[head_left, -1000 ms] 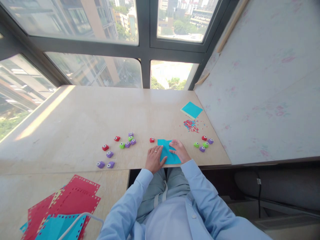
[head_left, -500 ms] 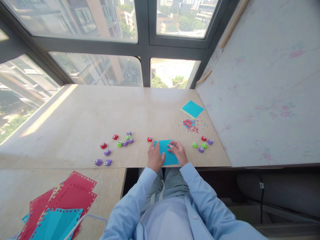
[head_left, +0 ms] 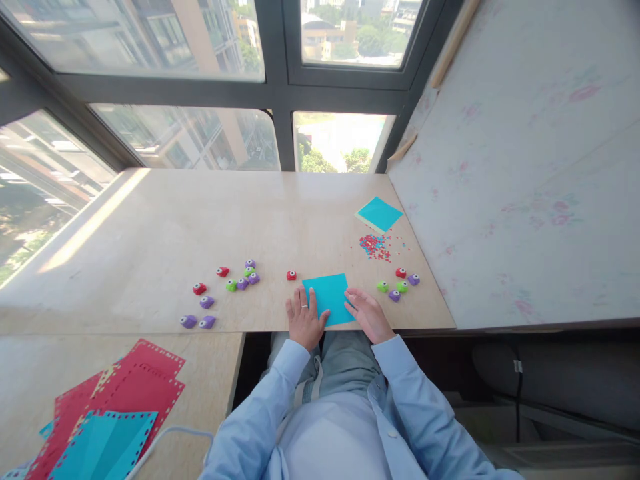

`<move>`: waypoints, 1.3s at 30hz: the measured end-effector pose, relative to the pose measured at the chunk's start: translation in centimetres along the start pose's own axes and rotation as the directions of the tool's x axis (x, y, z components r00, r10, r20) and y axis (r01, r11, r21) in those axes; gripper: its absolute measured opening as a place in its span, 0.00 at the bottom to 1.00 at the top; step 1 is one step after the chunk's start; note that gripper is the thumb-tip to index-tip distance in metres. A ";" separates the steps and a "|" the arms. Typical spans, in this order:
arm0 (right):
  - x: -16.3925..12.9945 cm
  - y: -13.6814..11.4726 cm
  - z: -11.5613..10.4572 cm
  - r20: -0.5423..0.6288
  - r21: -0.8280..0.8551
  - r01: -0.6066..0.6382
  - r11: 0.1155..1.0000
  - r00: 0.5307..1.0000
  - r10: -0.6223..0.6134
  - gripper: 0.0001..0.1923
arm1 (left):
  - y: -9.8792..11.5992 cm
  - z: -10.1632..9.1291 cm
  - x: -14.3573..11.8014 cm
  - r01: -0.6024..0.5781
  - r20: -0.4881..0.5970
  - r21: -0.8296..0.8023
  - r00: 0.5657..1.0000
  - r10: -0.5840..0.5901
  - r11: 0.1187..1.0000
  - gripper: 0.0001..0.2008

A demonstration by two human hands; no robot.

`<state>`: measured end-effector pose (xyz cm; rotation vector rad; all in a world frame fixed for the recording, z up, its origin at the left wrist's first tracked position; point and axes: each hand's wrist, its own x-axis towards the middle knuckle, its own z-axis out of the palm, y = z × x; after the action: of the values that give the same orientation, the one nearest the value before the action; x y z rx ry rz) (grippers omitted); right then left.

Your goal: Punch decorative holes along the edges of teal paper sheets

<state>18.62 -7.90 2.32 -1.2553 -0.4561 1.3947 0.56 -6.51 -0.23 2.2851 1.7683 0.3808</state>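
A square sheet of blue paper (head_left: 327, 293) lies flat at the table's front edge, directly before me. My left hand (head_left: 306, 319) rests on its left side with the fingers spread, a ring on one of them. At the sheet's right edge is my right hand (head_left: 369, 313), its fingers stretched out and apart, with nothing visible in them. Just beyond the sheet's upper left corner sits a small red craft punch (head_left: 291, 275) with a round eye-like button.
Several red, green and purple punches stand left (head_left: 243, 283) and right (head_left: 401, 287). Tiny paper bits (head_left: 374, 247) lie below a blue-topped paper stack (head_left: 380, 213). Red sheets with punched edges (head_left: 145, 373) and a blue one (head_left: 107, 440) overlap at lower left, near a white cable (head_left: 185, 431).
My right hand has drawn back from over the blue paper to its right edge, and its fingers have straightened. The left hand stays on the sheet. The view has shifted slightly.
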 end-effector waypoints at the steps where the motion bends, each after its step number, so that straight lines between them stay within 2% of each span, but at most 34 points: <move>1: 0.1 0.1 0.3 0.004 0.005 -0.004 1.000 1.000 0.004 0.18 | -0.1 0.0 0.0 0.001 -0.001 -0.013 1.000 -0.001 1.000 0.35; 5: 0.3 0.6 1.1 -0.015 -0.012 0.014 1.000 1.000 -0.014 0.20 | -0.1 -0.1 0.1 0.025 0.023 -0.137 0.999 -0.022 0.990 0.37; 9: 0.2 0.9 1.2 -0.021 -0.080 0.042 0.996 0.999 -0.044 0.21 | 0.2 0.1 0.5 0.072 -0.034 -0.406 0.995 -0.094 0.911 0.37; 12: -0.1 0.9 1.0 -0.021 -0.051 0.030 0.998 0.999 -0.031 0.21 | 0.4 0.2 1.2 0.099 -0.105 -0.611 0.973 -0.204 0.786 0.35; 14: -0.3 0.8 0.8 -0.002 -0.012 0.025 1.000 1.000 -0.025 0.20 | 0.4 0.0 1.8 0.133 -0.094 -0.705 0.956 -0.277 0.697 0.32; 17: -0.5 0.6 0.1 0.016 0.020 0.054 0.998 0.998 -0.054 0.19 | 0.3 -0.7 2.7 0.192 0.019 -0.832 0.948 -0.318 0.521 0.28; 21: 0.1 -0.2 -1.4 -0.127 -0.049 0.182 0.982 0.974 -0.186 0.22 | 0.2 -1.8 3.3 0.219 0.150 -0.944 0.951 -0.269 0.247 0.33; 23: 0.5 -1.0 -2.0 -0.157 -0.088 0.199 0.976 0.965 -0.211 0.26 | 0.3 -2.1 3.6 0.231 0.194 -0.964 0.948 -0.252 0.130 0.33; 25: 0.9 -2.0 -2.3 -0.065 -0.095 0.119 0.988 0.990 -0.125 0.28 | 0.6 -2.3 3.9 0.246 0.226 -0.968 0.941 -0.251 0.053 0.32; 27: 1.4 -3.0 -2.1 0.081 -0.134 -0.015 0.991 0.996 0.026 0.28 | 0.8 -2.4 4.3 0.256 0.242 -0.966 0.937 -0.250 0.024 0.30; 29: 2.0 -3.7 -1.7 0.159 -0.226 -0.087 0.970 0.979 0.124 0.27 | 1.0 -2.4 4.8 0.258 0.245 -0.966 0.939 -0.240 0.023 0.28; 32: 3.2 -4.4 -1.1 0.157 -0.368 -0.046 0.929 0.981 0.110 0.24 | 1.0 -2.6 5.3 0.240 0.214 -0.967 0.947 -0.238 0.083 0.25; 34: 4.3 -4.7 -0.9 0.163 -0.431 -0.011 0.902 0.983 0.090 0.24 | 0.5 -2.9 5.5 0.205 0.132 -0.951 0.946 -0.295 0.231 0.21; 37: 5.8 -5.2 -0.9 0.168 -0.493 0.007 0.870 0.982 0.087 0.25 | -1.4 -3.3 5.8 0.125 -0.141 -0.805 0.910 -0.391 0.580 0.14; 38: 6.3 -5.3 -0.9 0.170 -0.504 0.002 0.864 0.981 0.097 0.25 | -2.4 -3.4 5.9 0.102 -0.235 -0.727 0.892 -0.386 0.678 0.12; 39: 6.6 -5.4 -0.8 0.174 -0.508 -0.007 0.861 0.979 0.111 0.26 | -3.4 -3.4 6.0 0.093 -0.285 -0.653 0.889 -0.357 0.752 0.12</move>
<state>23.32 -0.85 3.80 -1.5634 -0.9798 1.5134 -2.23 0.22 2.22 1.5599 1.7016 1.2479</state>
